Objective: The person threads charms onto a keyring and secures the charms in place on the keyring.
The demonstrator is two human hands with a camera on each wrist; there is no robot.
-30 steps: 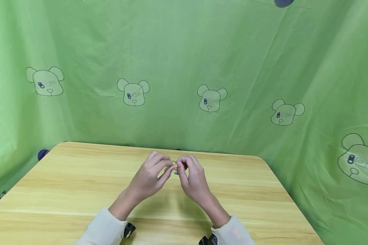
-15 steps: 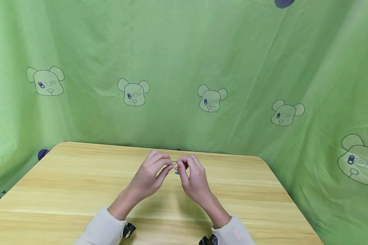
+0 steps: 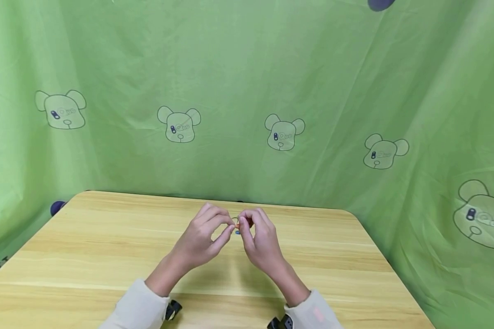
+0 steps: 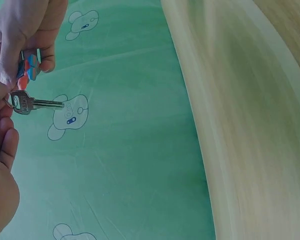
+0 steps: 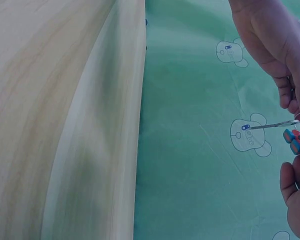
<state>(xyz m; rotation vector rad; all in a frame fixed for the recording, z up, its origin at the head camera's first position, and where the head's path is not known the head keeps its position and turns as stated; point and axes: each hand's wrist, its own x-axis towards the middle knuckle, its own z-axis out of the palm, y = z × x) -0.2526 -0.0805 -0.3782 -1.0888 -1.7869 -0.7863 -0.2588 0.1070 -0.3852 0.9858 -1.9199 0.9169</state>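
From the head view, the left hand (image 3: 199,237) and right hand (image 3: 260,240) meet above the counter (image 3: 107,246), pinching a key (image 3: 233,222) and an orange-blue tag (image 3: 237,227). The left wrist view shows the key (image 4: 32,103) at the fingertips. The right wrist view shows only its blade; a loose pinch could drop it.

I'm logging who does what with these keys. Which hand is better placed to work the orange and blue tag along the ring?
Probably the right hand: in the left wrist view its fingertips already pinch the orange and blue tag, while the left hand holds the silver key at its ring.
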